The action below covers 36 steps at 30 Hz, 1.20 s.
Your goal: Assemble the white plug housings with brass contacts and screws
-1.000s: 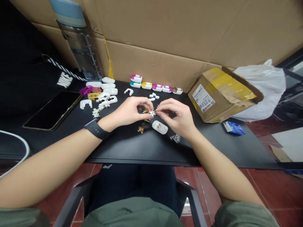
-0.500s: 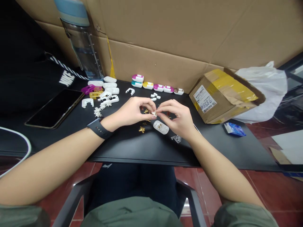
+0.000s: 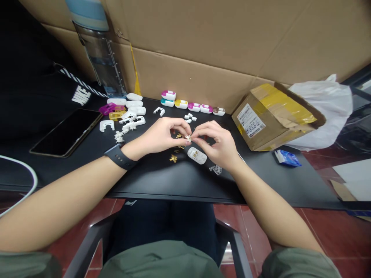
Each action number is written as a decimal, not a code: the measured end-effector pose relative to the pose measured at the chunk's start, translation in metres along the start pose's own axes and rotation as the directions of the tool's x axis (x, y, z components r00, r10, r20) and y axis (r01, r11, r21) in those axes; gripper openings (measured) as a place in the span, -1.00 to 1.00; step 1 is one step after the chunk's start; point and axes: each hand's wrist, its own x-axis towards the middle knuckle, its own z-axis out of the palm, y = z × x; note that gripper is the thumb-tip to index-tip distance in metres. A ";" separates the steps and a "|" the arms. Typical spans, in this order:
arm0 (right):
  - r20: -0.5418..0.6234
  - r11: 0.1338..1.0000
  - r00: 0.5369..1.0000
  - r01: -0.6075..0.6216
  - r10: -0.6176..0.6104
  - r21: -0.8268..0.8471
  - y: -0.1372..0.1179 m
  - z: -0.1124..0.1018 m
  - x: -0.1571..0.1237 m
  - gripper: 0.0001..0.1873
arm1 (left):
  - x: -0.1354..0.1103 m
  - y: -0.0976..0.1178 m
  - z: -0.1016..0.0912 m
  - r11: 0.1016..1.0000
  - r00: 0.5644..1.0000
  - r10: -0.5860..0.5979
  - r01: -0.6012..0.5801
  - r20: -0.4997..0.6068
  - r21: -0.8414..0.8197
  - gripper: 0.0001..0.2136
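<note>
My left hand (image 3: 165, 134) pinches a small white plastic part (image 3: 188, 138) between thumb and fingers. From the other side, my right hand (image 3: 218, 143) has its fingertips closed on the same part; whether they hold a second tiny piece cannot be seen. Just below the fingers lies an open white oval shell (image 3: 197, 155) with brass-coloured bits inside. Small brass pieces (image 3: 173, 158) lie left of the shell, and thin brass pins are partly hidden under my left hand. Clear plastic bits (image 3: 216, 169) are scattered below my right hand.
White, purple and yellow casings (image 3: 135, 104) cluster at left beside a phone (image 3: 66, 133) and a water bottle (image 3: 101, 61). Coloured assembled units (image 3: 194, 107) line the cardboard wall. A taped carton (image 3: 261, 119) and a blue packet (image 3: 287, 158) are at right.
Both hands stay in almost the same place, still holding the white part at their fingertips. The view has shifted very slightly; nothing else has visibly moved.
</note>
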 end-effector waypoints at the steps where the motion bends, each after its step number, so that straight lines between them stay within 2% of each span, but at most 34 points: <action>1: 0.003 1.000 1.000 0.001 -0.001 -0.002 0.000 0.000 0.000 -0.90 | 0.000 0.000 0.000 1.000 1.000 0.000 0.000 0.002 -0.005 -0.77; 12: -0.027 0.998 0.999 0.027 -0.029 -0.050 -0.004 0.000 0.000 -0.82 | 0.000 0.004 0.000 0.999 1.000 0.002 -0.002 0.003 -0.052 -0.78; 19: -0.042 1.000 0.999 0.003 -0.003 0.010 0.000 -0.004 -0.002 -0.75 | -0.001 0.005 -0.001 0.999 1.000 -0.005 0.004 -0.021 -0.043 -0.75; 28: 0.030 1.000 1.000 0.002 -0.002 -0.019 -0.001 -0.005 -0.001 -0.71 | -0.001 0.004 -0.001 0.998 1.000 -0.002 0.001 -0.018 -0.055 -0.76; 36: -0.060 0.995 0.995 -0.086 0.083 -0.058 0.014 -0.021 0.003 -0.75 | 0.003 0.001 -0.013 1.000 0.990 0.002 -0.004 -0.143 -0.014 -0.74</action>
